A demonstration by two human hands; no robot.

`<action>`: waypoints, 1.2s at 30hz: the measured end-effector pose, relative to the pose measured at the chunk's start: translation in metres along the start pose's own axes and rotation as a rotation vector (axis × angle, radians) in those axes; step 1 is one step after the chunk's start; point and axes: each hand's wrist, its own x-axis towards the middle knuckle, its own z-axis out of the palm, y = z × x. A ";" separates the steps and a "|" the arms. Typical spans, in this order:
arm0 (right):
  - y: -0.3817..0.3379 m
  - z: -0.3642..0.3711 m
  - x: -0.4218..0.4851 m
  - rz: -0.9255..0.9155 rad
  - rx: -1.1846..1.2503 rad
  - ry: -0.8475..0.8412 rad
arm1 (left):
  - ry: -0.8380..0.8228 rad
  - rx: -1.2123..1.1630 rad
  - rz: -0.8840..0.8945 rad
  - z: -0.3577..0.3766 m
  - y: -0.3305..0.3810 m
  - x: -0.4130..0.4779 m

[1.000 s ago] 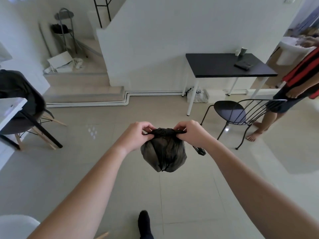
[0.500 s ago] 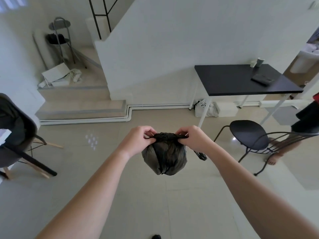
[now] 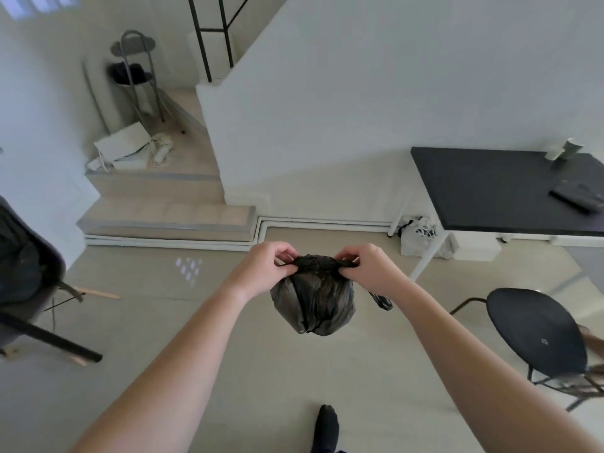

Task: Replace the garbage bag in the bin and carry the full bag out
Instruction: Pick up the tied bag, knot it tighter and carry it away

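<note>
Head view. I count one full garbage bag point(image 3: 313, 299), dark and rounded, hanging in mid-air above the tiled floor point(image 3: 228, 371), touching nothing but two hands. The left hand point(image 3: 264, 269) and right hand point(image 3: 369, 273) each pinch the gathered neck of the bag from opposite sides, fingers curled tight on the plastic; one loose strip point(image 3: 380, 300) dangles under the right hand. One sock-clad foot point(image 3: 325, 426) stands at the floor's near edge. One black table point(image 3: 490, 191) is at the right, carrying two cups point(image 3: 555, 153) by its far edge. One round black chair point(image 3: 536, 335) stands just beside it. Two steps point(image 3: 163, 220) rise at the far left.
</note>
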 end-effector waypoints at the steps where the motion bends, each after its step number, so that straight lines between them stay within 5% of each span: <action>1: 0.002 -0.005 0.020 -0.002 0.006 -0.010 | 0.001 0.003 -0.012 -0.003 -0.003 0.017; 15: 0.018 -0.054 0.272 -0.047 0.034 -0.076 | 0.027 0.017 -0.086 -0.053 -0.043 0.243; 36: 0.078 -0.033 0.602 0.207 0.145 -0.103 | -0.133 -0.010 -0.190 -0.082 -0.176 0.571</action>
